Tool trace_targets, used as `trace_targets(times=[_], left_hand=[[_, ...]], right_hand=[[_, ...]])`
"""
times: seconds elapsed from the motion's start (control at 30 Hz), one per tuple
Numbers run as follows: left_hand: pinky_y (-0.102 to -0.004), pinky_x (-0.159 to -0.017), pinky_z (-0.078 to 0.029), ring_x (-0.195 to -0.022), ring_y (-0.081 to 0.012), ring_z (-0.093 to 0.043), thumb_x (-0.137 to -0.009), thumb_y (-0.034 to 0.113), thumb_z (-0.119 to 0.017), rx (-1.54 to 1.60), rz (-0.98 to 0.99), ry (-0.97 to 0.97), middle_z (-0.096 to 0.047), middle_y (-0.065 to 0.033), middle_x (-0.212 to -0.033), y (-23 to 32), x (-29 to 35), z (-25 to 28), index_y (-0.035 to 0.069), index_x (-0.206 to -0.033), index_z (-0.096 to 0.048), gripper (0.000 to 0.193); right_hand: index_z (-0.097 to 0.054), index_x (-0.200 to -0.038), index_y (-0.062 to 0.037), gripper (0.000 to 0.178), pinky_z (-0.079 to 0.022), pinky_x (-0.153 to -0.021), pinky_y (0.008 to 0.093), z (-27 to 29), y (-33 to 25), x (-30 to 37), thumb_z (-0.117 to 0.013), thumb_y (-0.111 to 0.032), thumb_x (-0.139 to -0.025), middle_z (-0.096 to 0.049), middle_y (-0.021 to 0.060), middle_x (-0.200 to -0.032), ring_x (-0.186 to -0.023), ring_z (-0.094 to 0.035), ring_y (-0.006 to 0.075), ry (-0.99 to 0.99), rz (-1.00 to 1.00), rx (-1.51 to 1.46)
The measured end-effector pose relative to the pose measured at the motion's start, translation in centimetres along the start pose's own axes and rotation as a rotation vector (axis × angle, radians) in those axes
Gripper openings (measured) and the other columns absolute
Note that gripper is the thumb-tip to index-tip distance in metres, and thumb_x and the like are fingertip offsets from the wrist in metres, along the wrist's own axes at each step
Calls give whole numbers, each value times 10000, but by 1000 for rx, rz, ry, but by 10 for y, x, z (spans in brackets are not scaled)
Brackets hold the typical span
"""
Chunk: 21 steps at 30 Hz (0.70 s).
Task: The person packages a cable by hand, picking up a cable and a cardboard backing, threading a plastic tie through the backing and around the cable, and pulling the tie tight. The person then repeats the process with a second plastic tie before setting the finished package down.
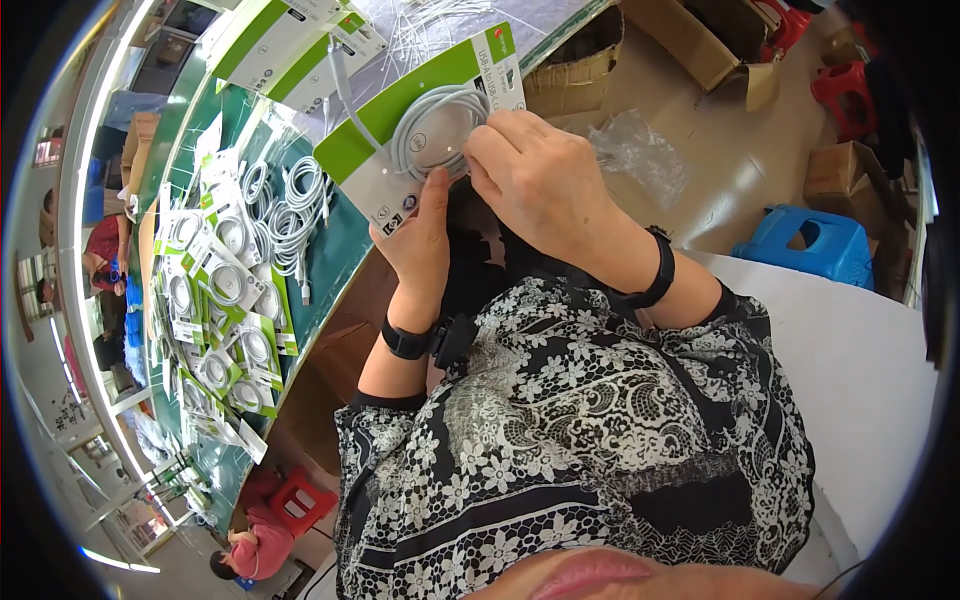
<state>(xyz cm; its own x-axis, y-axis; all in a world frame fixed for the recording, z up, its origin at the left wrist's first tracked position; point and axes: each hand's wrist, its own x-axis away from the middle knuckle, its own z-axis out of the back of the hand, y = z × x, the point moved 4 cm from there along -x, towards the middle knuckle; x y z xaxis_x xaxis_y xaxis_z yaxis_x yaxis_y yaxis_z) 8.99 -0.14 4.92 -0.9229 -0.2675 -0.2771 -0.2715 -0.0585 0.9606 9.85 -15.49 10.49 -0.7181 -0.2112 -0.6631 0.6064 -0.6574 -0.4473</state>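
Observation:
A white-and-green cardboard packaging card [365, 195] is held up tilted in front of me, with a coiled light-grey USB cable [403, 130] lying against its face. My left hand [420, 240] grips the card's lower edge, thumb on the front beside the coil; its other fingers are hidden behind. The fingers of my right hand [535, 170] are pinched together at the coil's right side, and what lies between them is hidden. From the card's upper left, a pale cable end [343, 85] sticks up past the edge.
On the green table [325, 235] to the left lie a heap of carded cables [225, 285] and several loose coiled cables [295, 205]. Blank-fronted cards [285, 50] and thin white strips [430, 25] are at the far end. Cardboard boxes [690, 50] and a blue stool [810, 245] stand right.

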Motion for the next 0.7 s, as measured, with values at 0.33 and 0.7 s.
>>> trace_targets(times=[0.33, 0.7], left_hand=[[-309, -759, -558, -878, -157, -612, -879, 22, -602, 292, 80, -2, -609, -109, -1041, 6, 1, -10, -53, -1149, -498, 299], [-326, -765, -569, -921, -195, -621, -903, 31, -567, 348, 120, -62, -594, -120, -1079, 1, -2, -13, -51, -1151, -496, 271]], right_hand=[[-538, -843, -55, 161, -504, -596, 343, -12, 2, 3, -664, -63, -743, -580, 72, -821, -741, -603, 247, -71, -10, 1], [-545, -891, -22, 177, -497, -661, 333, -19, 14, -2, -658, -13, -755, -550, 107, -812, -769, -579, 284, -90, -13, -121]])
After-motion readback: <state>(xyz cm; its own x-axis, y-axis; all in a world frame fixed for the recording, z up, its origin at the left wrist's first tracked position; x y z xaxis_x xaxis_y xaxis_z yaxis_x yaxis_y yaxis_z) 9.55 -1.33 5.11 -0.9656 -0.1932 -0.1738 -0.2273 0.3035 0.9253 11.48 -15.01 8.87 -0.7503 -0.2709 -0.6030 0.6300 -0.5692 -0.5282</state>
